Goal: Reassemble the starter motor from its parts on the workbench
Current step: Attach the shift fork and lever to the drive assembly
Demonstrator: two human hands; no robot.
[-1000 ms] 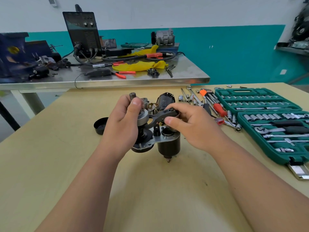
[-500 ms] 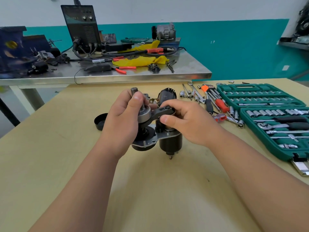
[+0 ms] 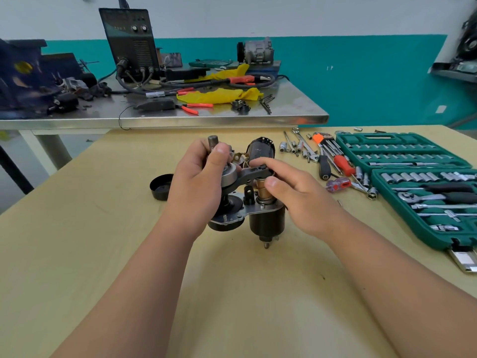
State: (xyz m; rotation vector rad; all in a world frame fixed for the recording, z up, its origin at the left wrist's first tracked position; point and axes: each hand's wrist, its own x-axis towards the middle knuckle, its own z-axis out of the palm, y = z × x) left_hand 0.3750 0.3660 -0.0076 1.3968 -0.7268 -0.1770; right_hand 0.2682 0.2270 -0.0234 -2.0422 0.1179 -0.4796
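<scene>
Table [image 3: 232, 301], pale wood, carries everything, and nothing loose on it has shifted in the last half second. Green socket case [image 3: 402, 153] lies open at the right, with loose tools [image 3: 322, 156] just beside it. Starter [image 3: 267, 220] is upright at table centre, in the same spot as before; cannot tell whether its bottom stud touches the wood. It has a grey plate across two black cylinders, a shallow one at left and a taller one at right with the stud pointing down. A black housing [image 3: 260, 149] sits behind it; cannot tell whether the two are joined. Left hand [image 3: 198, 187] is unchanged: fingers wrapped round the shaft [image 3: 213, 142], thumb pressed on top above the silver collar. Right hand [image 3: 302, 200] has changed. Its fingers lie straighter now, and its thumb has slid rightward. It pinches the far end of the fork [image 3: 254, 174] between the index finger above and the thumb below. The move uncovers a brass plunger [image 3: 264, 193] standing out of the taller cylinder, up to the fork. The fork is dark and spans from collar to plunger. Black cap [image 3: 161, 187] lies left of the left hand, apart from it.
</scene>
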